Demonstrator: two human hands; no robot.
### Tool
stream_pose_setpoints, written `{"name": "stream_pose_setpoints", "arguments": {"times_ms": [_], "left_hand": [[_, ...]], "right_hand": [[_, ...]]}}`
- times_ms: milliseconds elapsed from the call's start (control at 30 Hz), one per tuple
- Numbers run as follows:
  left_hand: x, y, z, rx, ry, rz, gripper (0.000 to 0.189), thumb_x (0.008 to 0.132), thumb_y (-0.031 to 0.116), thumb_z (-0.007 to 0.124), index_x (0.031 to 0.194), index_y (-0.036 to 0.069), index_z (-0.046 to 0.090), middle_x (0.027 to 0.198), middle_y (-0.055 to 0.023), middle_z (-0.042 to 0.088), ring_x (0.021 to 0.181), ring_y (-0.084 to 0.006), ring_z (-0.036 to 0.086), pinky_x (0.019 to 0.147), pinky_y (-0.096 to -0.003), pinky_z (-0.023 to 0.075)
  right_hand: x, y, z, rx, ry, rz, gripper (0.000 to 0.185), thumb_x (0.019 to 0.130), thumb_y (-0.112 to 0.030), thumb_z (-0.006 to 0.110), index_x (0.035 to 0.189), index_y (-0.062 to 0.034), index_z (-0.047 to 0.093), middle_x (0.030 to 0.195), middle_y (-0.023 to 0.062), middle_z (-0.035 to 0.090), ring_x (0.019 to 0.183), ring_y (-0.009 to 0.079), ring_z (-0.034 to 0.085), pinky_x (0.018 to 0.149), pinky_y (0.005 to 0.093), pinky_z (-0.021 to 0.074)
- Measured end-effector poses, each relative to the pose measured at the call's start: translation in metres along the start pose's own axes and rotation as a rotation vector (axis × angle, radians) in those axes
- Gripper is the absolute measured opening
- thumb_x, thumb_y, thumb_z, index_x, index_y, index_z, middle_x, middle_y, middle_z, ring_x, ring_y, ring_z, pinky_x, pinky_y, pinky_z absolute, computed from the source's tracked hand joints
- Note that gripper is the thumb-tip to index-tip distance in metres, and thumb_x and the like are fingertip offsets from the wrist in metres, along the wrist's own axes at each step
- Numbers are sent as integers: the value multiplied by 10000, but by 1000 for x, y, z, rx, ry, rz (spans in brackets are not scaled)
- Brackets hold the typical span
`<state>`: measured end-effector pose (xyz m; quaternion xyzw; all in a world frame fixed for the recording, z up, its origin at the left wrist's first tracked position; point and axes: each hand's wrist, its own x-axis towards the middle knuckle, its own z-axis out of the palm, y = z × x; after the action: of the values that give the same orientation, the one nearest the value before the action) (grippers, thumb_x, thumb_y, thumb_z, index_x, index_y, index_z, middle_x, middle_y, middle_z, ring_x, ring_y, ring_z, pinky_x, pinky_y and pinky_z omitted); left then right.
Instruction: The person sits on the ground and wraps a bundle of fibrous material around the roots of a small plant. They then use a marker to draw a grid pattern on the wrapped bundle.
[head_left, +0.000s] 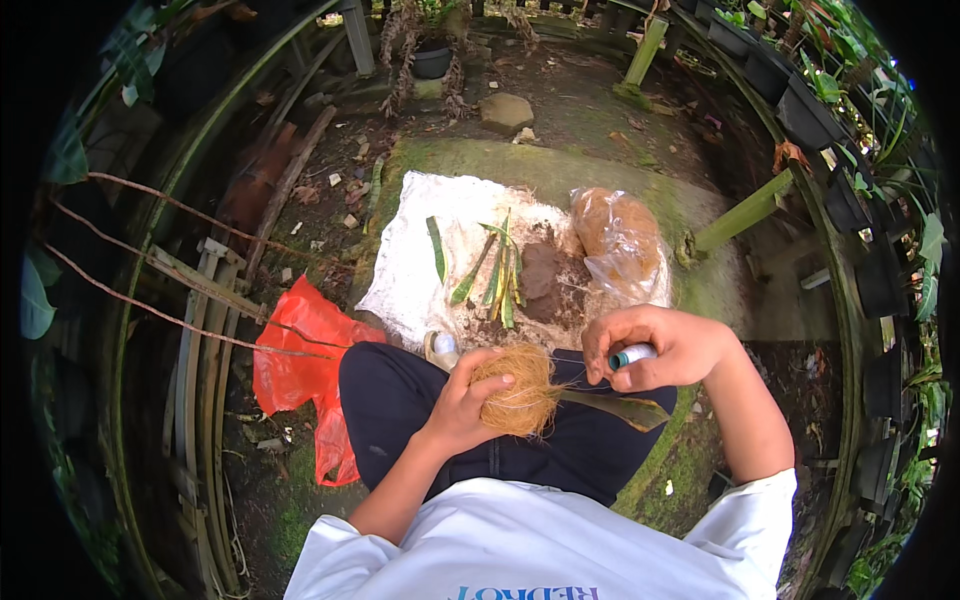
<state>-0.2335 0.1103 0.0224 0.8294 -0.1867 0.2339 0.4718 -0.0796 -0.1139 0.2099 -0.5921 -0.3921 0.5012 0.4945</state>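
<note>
My left hand (469, 401) grips a ball of brown coconut fibre (516, 391) above my lap. White thread is wound around the ball, and a broad green leaf (619, 407) sticks out from its right side. In my right hand (660, 349) is a spool of white thread (634, 355) with a green core; thread runs between it and the ball. In front of me, a white sack (409, 247) bears several variegated leaf cuttings (497, 277), a mound of dark soil (545, 281) and a clear plastic bag of coconut fibre (621, 232).
A red plastic bag (304, 345) lies at the left, beside my knee. Long thin stems (187, 296) reach in above stacked wooden slats (199, 375). Wooden posts (742, 210) and racks of black pots (810, 112) stand at the right. A stone (506, 112) lies beyond the slab.
</note>
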Motion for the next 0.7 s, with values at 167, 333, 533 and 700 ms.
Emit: {"name": "stream_pose_setpoints", "arguments": {"times_ms": [167,333,533,700], "left_hand": [[-1,-1,2,10,1,17,873,563,223,964,1262,220,440,1321,-213,434,1197,-392,539,958,-458,505],[1,0,0,9,23,20,846,583,235,947,1289,209,482,1286,-199,471,1174,-389,540,962,-451,497],[-2,1,1,21,2,-25,844,591,243,944,1300,208,487,1308,-195,462,1194,-388,530,985,-455,484],[-5,1,-2,41,-4,-63,845,599,253,943,1304,207,480,1316,-196,456,1199,-392,527,987,-457,482]], "right_hand": [[-7,-9,4,-143,-98,-52,151,845,-35,606,991,1,606,1009,81,636,920,178,598,825,319,485],[-9,-18,9,-262,60,5,117,827,-16,616,943,0,617,962,100,665,920,217,637,813,334,497],[-6,-18,18,-561,260,-238,342,745,22,569,1082,-7,621,970,129,658,916,286,663,791,369,523],[-5,-5,24,-841,551,-268,368,735,50,564,1091,-16,628,960,120,682,895,301,679,798,367,533]]}}
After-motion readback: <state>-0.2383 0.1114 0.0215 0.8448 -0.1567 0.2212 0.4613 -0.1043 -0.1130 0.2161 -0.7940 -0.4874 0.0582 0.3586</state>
